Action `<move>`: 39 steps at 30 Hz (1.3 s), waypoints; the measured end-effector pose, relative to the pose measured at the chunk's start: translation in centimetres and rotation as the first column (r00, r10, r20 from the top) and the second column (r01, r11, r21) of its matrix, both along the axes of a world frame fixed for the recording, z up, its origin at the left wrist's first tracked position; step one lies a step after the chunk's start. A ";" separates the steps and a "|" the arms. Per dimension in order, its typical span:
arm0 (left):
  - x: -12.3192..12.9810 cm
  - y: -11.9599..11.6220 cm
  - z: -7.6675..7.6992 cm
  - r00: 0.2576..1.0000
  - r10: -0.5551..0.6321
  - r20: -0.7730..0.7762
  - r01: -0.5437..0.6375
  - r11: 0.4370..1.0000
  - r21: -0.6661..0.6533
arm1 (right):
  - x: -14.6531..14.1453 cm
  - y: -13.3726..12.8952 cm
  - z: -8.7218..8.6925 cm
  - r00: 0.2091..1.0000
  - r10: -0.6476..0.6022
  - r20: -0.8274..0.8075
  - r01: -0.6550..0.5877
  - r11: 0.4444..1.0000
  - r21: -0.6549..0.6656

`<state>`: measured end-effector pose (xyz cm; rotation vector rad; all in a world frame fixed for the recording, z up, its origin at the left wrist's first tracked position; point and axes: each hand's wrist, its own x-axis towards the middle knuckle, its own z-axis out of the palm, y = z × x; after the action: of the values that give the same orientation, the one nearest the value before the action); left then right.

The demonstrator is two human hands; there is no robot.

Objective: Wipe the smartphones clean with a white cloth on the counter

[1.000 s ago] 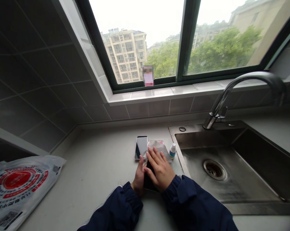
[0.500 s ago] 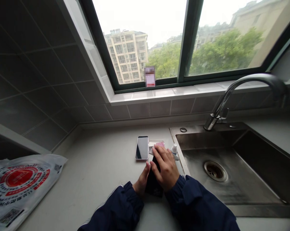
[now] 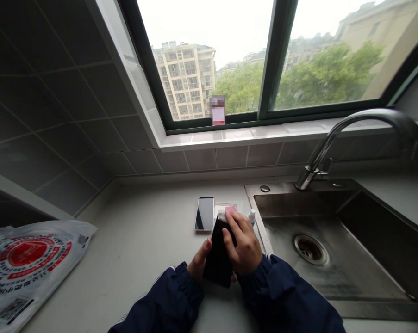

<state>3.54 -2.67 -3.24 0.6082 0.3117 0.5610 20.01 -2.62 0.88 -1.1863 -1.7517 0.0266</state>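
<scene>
A dark, flat, phone-like object (image 3: 218, 259) is held above the counter, its long side running away from me. My left hand (image 3: 201, 260) grips it at the left edge and from beneath, fingertips showing past the lower right side. Over its upper right part lies my right hand (image 3: 244, 240), fingers bent and pressing a small whitish cloth or wipe (image 3: 222, 215) at the far end. Just beyond are a pink piece (image 3: 231, 209) and a clear case or tray (image 3: 225, 204), partly covered. A phone with a light frame (image 3: 205, 213) lies to the left.
A white-capped bottle (image 3: 252, 216) stands beside the steel sink (image 3: 288, 259) on the right, with a curved faucet (image 3: 308, 173) behind. A printed plastic bag (image 3: 38, 259) lies at the left. The window sill (image 3: 243, 134) runs behind the counter (image 3: 142, 231).
My right fingers have shifted on the dark object, which now shows more of its surface. The whitish cloth is at its far end, and the bottle is partly hidden by my hand.
</scene>
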 end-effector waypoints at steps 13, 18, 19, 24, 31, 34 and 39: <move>0.1 1.2 2.3 0.973 0.148 0.176 -0.149 0.989 -0.008 | -0.8 -0.4 -0.6 0.992 0.107 -0.062 -0.107 0.994 -0.009; -0.3 1.6 2.2 0.980 0.156 0.125 -0.150 0.987 -0.051 | -0.5 0.0 -1.2 0.987 0.155 -0.038 -0.155 0.988 0.007; -0.2 1.7 2.4 0.978 0.169 0.119 -0.164 0.985 -0.057 | -0.5 0.1 -1.3 0.986 0.167 -0.030 -0.166 0.986 0.016; 0.5 2.1 3.2 0.922 0.362 0.139 -0.348 0.930 -0.114 | -0.7 -0.1 -1.4 0.978 0.202 0.051 -0.202 0.979 0.001; 1.1 2.6 2.4 0.875 0.464 0.141 -0.446 0.884 -0.138 | -1.4 -0.5 -1.1 0.928 0.227 0.294 -0.215 0.974 -0.074; 1.1 2.6 2.0 0.863 0.488 0.130 -0.469 0.870 -0.148 | -1.6 -0.6 -1.1 0.892 0.289 0.348 -0.256 0.957 -0.138; 0.9 2.0 2.7 0.885 0.462 0.061 -0.439 0.871 -0.222 | -1.9 -1.1 -0.8 0.825 0.408 0.392 -0.352 0.912 -0.210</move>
<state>4.40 -0.63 -0.54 0.2991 0.4029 0.9994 18.12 -3.72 0.12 -0.9561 -2.3956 0.1280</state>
